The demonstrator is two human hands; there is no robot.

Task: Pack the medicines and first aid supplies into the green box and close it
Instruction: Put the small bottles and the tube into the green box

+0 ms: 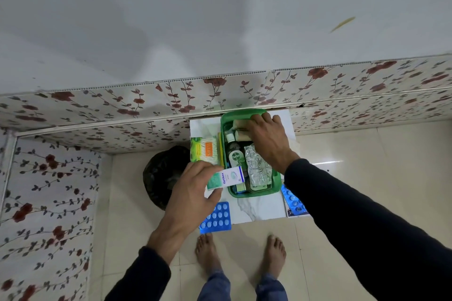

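- Two bare feet stand on the tiled floor at the bottom centre of the frame.
- Two blue blister strips lie on the small white table: one blue strip at its lower-left corner, a second blue strip at its lower-right edge, partly under the right sleeve.
- The left hand, left of centre, pinches one white and green Optibex carton between thumb and fingers, just at the lower-left rim of the green box.
- The open green box sits at centre on the table, holding one Dettol bottle, one silver foil pack and two tan rolls.
- One cotton bud pack lies just left of the box.
- The right hand reaches into the box's far end, fingers curled over the rolls; whether it grips them I cannot tell.
- One black bag sits on the floor left of the table.
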